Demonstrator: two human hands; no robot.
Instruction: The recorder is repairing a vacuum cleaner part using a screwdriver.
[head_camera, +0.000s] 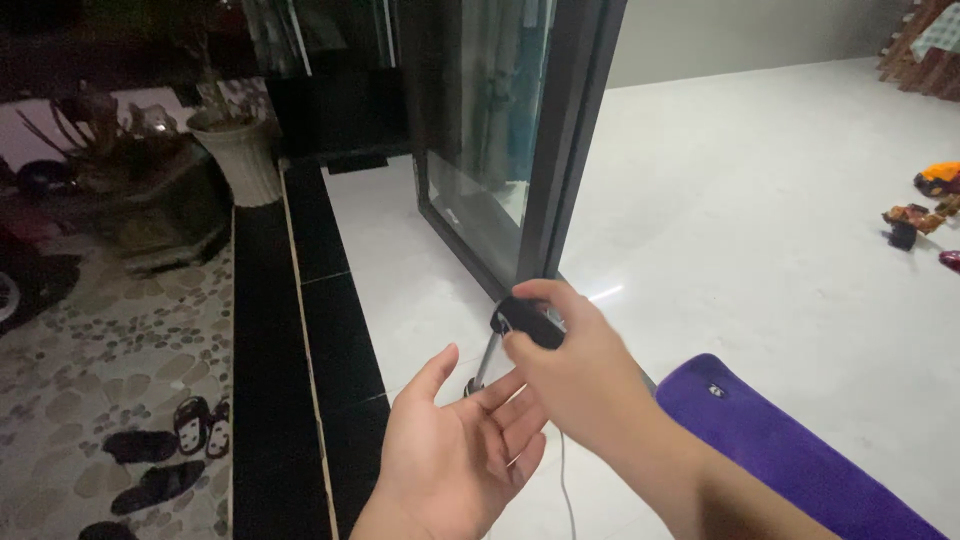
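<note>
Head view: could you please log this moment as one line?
right hand: grips small black device | left hand: open, palm up, below | thin cord: hanging

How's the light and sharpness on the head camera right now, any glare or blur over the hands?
Head view: dim and soft overall; the right hand gripping the small black device is slightly motion-blurred, the open left hand clearer. A small glare streak lies on the white floor, reflections fill the glass door, and the left side is dark.
</note>
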